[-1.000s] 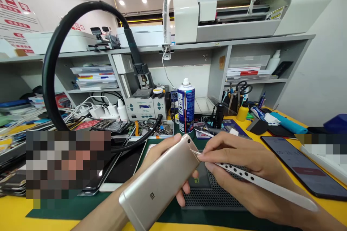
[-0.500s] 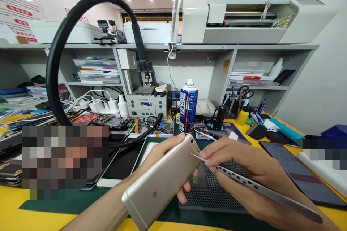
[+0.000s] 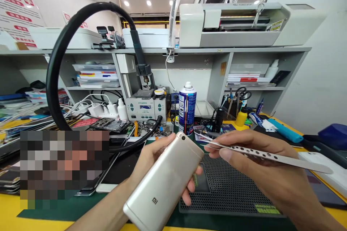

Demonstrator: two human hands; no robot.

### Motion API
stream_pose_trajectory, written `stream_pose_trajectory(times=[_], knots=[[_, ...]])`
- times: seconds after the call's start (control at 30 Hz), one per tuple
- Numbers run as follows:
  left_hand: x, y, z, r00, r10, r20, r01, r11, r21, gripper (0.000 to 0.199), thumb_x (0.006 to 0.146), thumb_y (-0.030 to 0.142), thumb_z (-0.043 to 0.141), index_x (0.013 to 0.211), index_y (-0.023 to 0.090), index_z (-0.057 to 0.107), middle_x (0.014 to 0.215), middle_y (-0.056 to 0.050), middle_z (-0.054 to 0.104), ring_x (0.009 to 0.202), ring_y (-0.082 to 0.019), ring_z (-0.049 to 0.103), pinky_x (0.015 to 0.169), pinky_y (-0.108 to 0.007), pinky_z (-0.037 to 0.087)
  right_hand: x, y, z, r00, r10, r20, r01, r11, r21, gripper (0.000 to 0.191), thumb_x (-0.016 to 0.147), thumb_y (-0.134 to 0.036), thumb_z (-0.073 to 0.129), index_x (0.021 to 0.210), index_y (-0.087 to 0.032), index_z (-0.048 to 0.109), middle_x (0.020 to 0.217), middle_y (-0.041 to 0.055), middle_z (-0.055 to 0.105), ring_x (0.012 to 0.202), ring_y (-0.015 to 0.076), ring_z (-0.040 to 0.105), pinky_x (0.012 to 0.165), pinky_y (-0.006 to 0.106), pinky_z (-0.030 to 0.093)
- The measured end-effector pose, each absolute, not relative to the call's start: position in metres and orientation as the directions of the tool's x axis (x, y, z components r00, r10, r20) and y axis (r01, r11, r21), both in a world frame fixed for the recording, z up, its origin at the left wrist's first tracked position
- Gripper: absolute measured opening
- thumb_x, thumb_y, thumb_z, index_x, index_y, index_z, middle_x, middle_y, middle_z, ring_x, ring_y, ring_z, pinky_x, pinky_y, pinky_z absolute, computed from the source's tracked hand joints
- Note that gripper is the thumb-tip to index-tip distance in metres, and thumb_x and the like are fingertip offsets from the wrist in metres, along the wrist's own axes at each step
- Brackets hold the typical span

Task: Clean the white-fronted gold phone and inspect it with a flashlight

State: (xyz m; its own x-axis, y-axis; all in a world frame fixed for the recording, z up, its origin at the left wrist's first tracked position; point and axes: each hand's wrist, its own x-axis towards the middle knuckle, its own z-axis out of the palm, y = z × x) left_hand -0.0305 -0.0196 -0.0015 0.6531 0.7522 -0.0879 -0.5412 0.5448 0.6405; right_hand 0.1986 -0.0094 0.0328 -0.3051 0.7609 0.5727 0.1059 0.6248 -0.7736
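Observation:
My left hand (image 3: 148,158) is wrapped round a gold phone (image 3: 165,182), its back with the MI logo facing me and its camera end tilted up to the right. Some of the fingers show past the phone's right edge. Metal tweezers (image 3: 253,152) with a row of holes are pinched in my right hand (image 3: 244,155), pointing left. Their tip is near the phone's upper right edge, apart from it. Below the tweezers lies a black perforated mat (image 3: 230,187).
A blue spray can (image 3: 187,110) stands behind the phone. A grey soldering station (image 3: 146,108) with a thick black hose (image 3: 51,68) is at the back left. Dark phones and screens lie left, a white box (image 3: 322,166) right.
My right hand and the tweezers have moved up and away from the phone, and the tweezers lie more level. The phone has turned slightly, showing its back more squarely.

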Motion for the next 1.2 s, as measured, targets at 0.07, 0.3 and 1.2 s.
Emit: stream_pose_trajectory(times=[0.07, 0.3, 1.2], knots=[[-0.031, -0.021, -0.002, 0.66, 0.748, -0.072, -0.549, 0.545, 0.634, 0.081, 0.091, 0.068, 0.032, 0.116, 0.0, 0.068, 0.094, -0.019, 0.07, 0.07, -0.025, 0.071, 0.058, -0.034, 0.06, 0.197, -0.011, 0.033, -0.298, 0.749, 0.592, 0.138, 0.647, -0.75, 0.011, 0.084, -0.026, 0.076, 0.094, -0.031, 0.077, 0.092, -0.0019, 0.08, 0.084, 0.0166, 0.077, 0.073, 0.017, 0.062], [-0.029, -0.026, -0.001, 0.661, 0.751, -0.008, -0.57, 0.509, 0.645, 0.078, 0.093, 0.064, 0.031, 0.109, -0.001, 0.071, 0.095, -0.021, 0.07, 0.073, -0.027, 0.071, 0.064, -0.036, 0.059, 0.192, -0.017, 0.03, -0.367, 0.616, 0.698, 0.156, 0.78, -0.606, 0.02, 0.085, -0.015, 0.072, 0.097, -0.03, 0.075, 0.105, -0.0022, 0.078, 0.101, 0.0186, 0.074, 0.089, 0.021, 0.06], [-0.022, -0.04, 0.007, 0.445, 0.895, -0.013, -0.575, 0.297, 0.762, 0.052, 0.089, 0.052, 0.059, 0.107, 0.005, 0.074, 0.086, -0.016, 0.074, 0.074, -0.024, 0.074, 0.074, -0.03, 0.056, 0.181, -0.019, 0.034, -0.324, 0.485, 0.813, 0.152, 0.874, -0.461, 0.021, 0.081, -0.008, 0.071, 0.092, -0.025, 0.075, 0.098, 0.0015, 0.08, 0.097, 0.0188, 0.075, 0.091, 0.023, 0.06]])
